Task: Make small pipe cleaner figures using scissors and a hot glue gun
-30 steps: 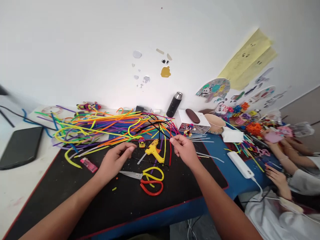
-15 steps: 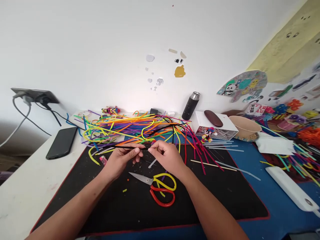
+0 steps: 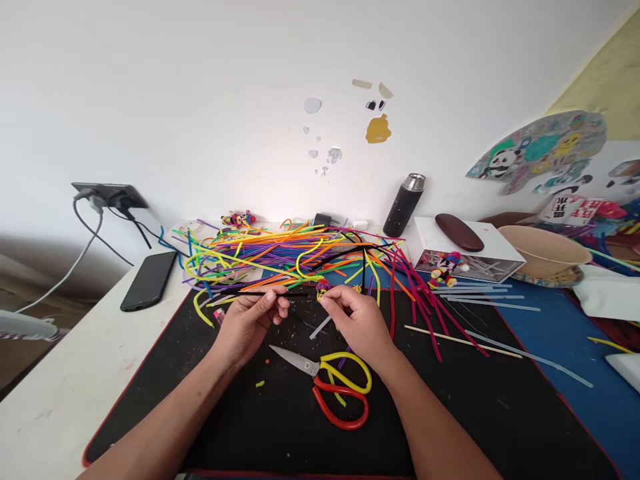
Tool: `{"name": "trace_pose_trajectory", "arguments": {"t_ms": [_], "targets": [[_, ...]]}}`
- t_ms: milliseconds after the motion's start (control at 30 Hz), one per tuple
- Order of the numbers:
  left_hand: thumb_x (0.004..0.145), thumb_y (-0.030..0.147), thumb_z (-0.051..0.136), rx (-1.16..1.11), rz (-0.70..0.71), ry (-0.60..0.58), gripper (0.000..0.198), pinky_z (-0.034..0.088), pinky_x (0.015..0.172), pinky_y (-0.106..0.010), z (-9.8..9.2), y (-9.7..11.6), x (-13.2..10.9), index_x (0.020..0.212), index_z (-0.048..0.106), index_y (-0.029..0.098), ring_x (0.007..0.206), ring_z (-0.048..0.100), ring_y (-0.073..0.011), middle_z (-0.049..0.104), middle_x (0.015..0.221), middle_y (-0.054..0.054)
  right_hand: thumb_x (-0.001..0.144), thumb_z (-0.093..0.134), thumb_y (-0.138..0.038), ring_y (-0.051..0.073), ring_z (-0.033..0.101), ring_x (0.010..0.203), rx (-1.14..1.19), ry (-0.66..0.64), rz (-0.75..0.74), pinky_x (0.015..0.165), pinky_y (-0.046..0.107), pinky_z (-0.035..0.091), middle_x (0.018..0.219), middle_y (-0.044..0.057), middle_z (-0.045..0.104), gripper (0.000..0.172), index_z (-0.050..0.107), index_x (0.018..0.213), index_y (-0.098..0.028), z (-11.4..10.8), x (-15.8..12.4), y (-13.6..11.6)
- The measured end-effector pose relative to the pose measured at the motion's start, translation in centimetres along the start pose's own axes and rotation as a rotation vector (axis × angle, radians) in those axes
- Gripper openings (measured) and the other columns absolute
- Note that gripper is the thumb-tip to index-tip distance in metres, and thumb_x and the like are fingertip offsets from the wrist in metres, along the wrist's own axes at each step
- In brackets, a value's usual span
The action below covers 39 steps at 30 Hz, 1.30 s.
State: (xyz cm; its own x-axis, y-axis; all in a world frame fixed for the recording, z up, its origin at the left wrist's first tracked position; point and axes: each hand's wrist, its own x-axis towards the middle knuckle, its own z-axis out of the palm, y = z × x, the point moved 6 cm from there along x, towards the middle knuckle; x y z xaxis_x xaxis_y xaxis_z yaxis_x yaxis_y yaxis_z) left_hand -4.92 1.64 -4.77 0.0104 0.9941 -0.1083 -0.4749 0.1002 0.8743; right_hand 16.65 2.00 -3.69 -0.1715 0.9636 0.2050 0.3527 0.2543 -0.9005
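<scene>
My left hand point(image 3: 254, 321) pinches a black pipe cleaner point(image 3: 295, 294) between thumb and fingers. The stem lies roughly level, passing out on both sides of the hand. To its right, my right hand point(image 3: 356, 320) has thumb and forefinger pressed together, apart from the stem's end. Whether anything is between those fingertips I cannot make out. A small colourful figure point(image 3: 323, 288) shows just behind the right fingers, partly covered by them. Below both hands, scissors point(image 3: 313, 369) with one yellow and one red handle lie on the black mat point(image 3: 240, 427).
Many coloured pipe cleaners point(image 3: 280, 250) are heaped along the wall. A black flask point(image 3: 404, 207), a white box point(image 3: 480, 243) and a paper bowl point(image 3: 543, 247) stand behind at right. A phone point(image 3: 149, 281) lies at left. A thin wooden stick point(image 3: 463, 341) rests on the mat.
My right fingers have come away from the black pipe cleaner's end, leaving a gap. The left hand still holds it. The whole view has shifted, with things appearing farther right.
</scene>
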Motion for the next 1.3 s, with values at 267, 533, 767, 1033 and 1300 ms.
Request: {"name": "trace_pose_trajectory", "arguments": {"t_ms": [267, 533, 767, 1033, 1300], "targets": [[0.068, 0.042, 0.099, 0.011, -0.036, -0.008, 0.038, 0.049, 0.053, -0.022, 0.1, -0.6, -0.1, 0.088, 0.086, 0.013, 0.060, 0.065, -0.0140, 0.078, 0.072, -0.009, 0.101, 0.063, -0.049, 0.017, 0.060, 0.059, 0.026, 0.018, 0.068, 0.057, 0.028, 0.047, 0.068, -0.001, 0.064, 0.029, 0.075, 0.108, -0.023, -0.4, 0.0, 0.7], [0.073, 0.044, 0.097, 0.073, -0.037, -0.048, 0.037, 0.050, 0.055, -0.021, 0.4, -1.2, -0.3, 0.092, 0.087, 0.014, 0.063, 0.066, -0.0141, 0.078, 0.075, -0.010, 0.098, 0.065, -0.043, 0.016, 0.058, 0.056, 0.082, -0.052, 0.053, 0.056, 0.028, 0.044, 0.063, -0.004, 0.057, 0.024, 0.075, 0.108, -0.023, 0.6, -0.3, -0.3], [0.072, 0.045, 0.097, 0.105, -0.031, -0.057, 0.038, 0.049, 0.056, -0.021, 0.8, -1.2, -0.3, 0.091, 0.087, 0.014, 0.063, 0.066, -0.0141, 0.079, 0.075, -0.009, 0.098, 0.064, -0.040, 0.015, 0.057, 0.055, 0.096, -0.065, 0.051, 0.055, 0.027, 0.043, 0.062, -0.004, 0.058, 0.021, 0.073, 0.101, -0.022, 1.0, -0.4, -0.4], [0.077, 0.046, 0.093, 0.174, -0.003, -0.083, 0.036, 0.047, 0.056, -0.023, 0.9, -1.1, -0.4, 0.092, 0.087, 0.015, 0.062, 0.063, -0.0136, 0.078, 0.076, -0.009, 0.099, 0.064, -0.041, 0.016, 0.058, 0.056, 0.054, -0.067, 0.032, 0.054, 0.027, 0.044, 0.064, -0.002, 0.060, 0.020, 0.073, 0.101, -0.023, 1.2, -0.6, -0.5], [0.074, 0.040, 0.095, 0.099, -0.028, -0.105, 0.037, 0.046, 0.055, -0.023, 1.1, -1.3, -0.5, 0.101, 0.086, 0.015, 0.062, 0.063, -0.0133, 0.078, 0.078, -0.008, 0.100, 0.062, -0.040, 0.014, 0.050, 0.052, 0.011, -0.079, 0.017, 0.050, 0.026, 0.038, 0.060, -0.004, 0.055, 0.021, 0.073, 0.094, -0.023, 1.4, -0.6, -0.5]]}}
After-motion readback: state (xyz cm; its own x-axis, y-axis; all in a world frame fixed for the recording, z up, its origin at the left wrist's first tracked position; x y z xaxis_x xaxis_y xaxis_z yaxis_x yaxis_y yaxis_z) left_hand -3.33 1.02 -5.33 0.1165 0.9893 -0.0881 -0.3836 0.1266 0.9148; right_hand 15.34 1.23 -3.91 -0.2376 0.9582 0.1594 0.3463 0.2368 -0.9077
